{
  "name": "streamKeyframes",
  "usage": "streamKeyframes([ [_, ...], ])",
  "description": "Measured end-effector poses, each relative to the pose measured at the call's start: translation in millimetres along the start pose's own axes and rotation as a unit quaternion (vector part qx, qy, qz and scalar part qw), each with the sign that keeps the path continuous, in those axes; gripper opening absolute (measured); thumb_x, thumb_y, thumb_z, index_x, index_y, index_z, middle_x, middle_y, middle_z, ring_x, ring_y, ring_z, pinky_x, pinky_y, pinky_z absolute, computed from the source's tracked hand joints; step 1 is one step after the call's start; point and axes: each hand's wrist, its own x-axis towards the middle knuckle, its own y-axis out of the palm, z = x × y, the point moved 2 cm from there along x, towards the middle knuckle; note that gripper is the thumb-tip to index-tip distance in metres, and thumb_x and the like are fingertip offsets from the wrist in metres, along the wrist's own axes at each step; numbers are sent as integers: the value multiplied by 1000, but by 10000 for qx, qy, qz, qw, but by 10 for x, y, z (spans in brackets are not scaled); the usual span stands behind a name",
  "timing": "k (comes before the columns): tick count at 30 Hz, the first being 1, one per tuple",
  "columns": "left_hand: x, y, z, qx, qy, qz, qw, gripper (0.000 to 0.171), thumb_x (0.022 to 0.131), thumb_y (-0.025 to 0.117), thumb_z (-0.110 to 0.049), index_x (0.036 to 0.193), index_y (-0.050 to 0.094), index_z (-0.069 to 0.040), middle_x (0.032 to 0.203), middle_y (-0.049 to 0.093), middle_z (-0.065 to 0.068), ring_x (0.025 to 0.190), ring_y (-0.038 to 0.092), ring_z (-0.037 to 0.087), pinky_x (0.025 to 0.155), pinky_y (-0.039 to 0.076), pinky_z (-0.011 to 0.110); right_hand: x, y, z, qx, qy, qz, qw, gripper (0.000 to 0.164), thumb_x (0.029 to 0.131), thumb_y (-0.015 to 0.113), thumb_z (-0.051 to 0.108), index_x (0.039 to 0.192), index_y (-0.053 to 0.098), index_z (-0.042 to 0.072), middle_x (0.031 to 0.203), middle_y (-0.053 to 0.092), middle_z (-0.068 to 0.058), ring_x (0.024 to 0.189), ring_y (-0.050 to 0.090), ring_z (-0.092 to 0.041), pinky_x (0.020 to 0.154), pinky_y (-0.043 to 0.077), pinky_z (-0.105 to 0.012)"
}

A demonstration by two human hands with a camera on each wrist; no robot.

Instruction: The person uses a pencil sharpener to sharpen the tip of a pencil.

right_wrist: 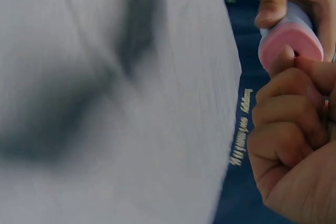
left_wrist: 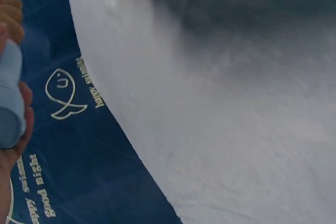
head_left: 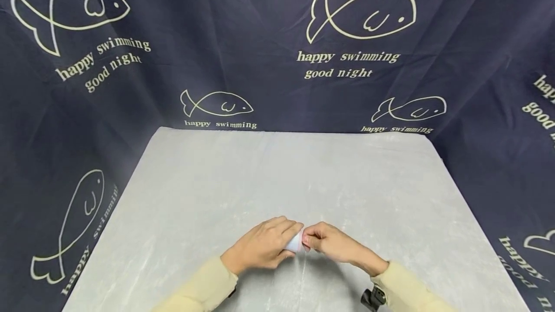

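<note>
Table: flat top, pale grey cloth-like cover lying directly on it. Cover mottled, whitish streaks at left and near side, thin pale crease line at near middle. Slight ripples along far edge, far corners rounded. Soft dark shadows across near middle. Left and right edges visible; near edge out of view.

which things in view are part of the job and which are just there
In the job:
- light blue cylinder, in the left hand
- its pink end, at the right hand's fingertips

Just there:
- pale table cover
- dark fish-print curtain
- black wrist device
</note>
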Motion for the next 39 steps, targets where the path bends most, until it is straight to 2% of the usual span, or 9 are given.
streamKeyframes([
  [5, 18, -15, 101, -873, -720, 130, 9935, 57, 81, 75, -29, 124, 56, 2, 114, 66, 8, 103, 62, 17, 93, 49, 28, 2, 28, 31, -2349, -969, -1374, 9574, 21, 97, 52, 24, 78, 59, 20, 57, 40, 16, 49, 31, 4, 45, 27, -15],
  [12, 81, -129, 254, -2062, -1873, 415, 9595, 58, 83, 73, -27, 129, 54, 3, 117, 65, 13, 99, 62, 18, 84, 52, 29, 88, 29, -5, -4337, -2730, -3172, 7979, 27, 102, 42, 29, 89, 61, 15, 68, 54, 10, 54, 42, -2, 47, 33, -17],
  [21, 164, -132, 317, -3297, -2502, 805, 9068, 54, 80, 76, -25, 127, 59, -4, 111, 67, 6, 75, 54, 3, 65, 46, 16, 127, -50, -35, -4945, -3594, -3527, 7085, 39, 104, 35, 33, 80, 58, 12, 60, 40, 6, 49, 24, -4, 45, 19, -15],
  [23, 167, -118, 304, -3354, -2445, 791, 9063, 53, 80, 76, -24, 126, 59, -4, 108, 67, 5, 75, 55, 4, 64, 47, 16, 123, -53, -27, -4878, -3644, -3479, 7129, 41, 104, 35, 33, 74, 54, 13, 57, 36, 7, 51, 18, -2, 44, 17, -15],
  [25, 167, -87, 290, -3216, -2286, 673, 9164, 51, 80, 76, -24, 124, 60, -4, 106, 68, 5, 75, 56, 5, 64, 47, 16, 120, -62, -21, -4642, -3441, -3235, 7493, 42, 103, 34, 35, 70, 49, 15, 55, 32, 9, 52, 14, 1, 43, 16, -13],
  [29, 167, -26, 229, -1651, -1212, 307, 9783, 49, 78, 76, -26, 118, 60, -2, 104, 67, 5, 86, 61, 12, 77, 50, 21, 131, -87, -57, -2490, -2110, -1657, 9306, 41, 102, 42, 29, 64, 47, 12, 53, 29, 14, 49, 18, 6, 43, 18, -12],
  [31, 168, -6, 189, -506, -532, 2, 9973, 51, 76, 77, -29, 116, 60, -2, 105, 67, 4, 92, 60, 14, 83, 49, 23, 134, -95, -101, -724, -1157, -866, 9869, 40, 101, 45, 21, 65, 49, 4, 54, 31, 13, 47, 22, 5, 43, 20, -14],
  [35, 160, 25, 151, 480, 154, -373, 9980, 54, 73, 78, -34, 113, 59, -4, 102, 65, 2, 90, 59, 14, 83, 49, 24, 127, -92, -161, 806, -176, -224, 9963, 37, 100, 44, 12, 70, 51, -9, 53, 32, 9, 46, 26, 1, 42, 21, -18],
  [39, 135, 55, 169, 191, -48, -302, 9994, 54, 74, 78, -33, 115, 59, -3, 104, 66, 2, 91, 60, 13, 84, 49, 24, 107, -58, -157, -486, -427, -796, 9947, 32, 100, 47, 19, 75, 61, 5, 54, 34, 13, 46, 26, 4, 43, 23, -16],
])
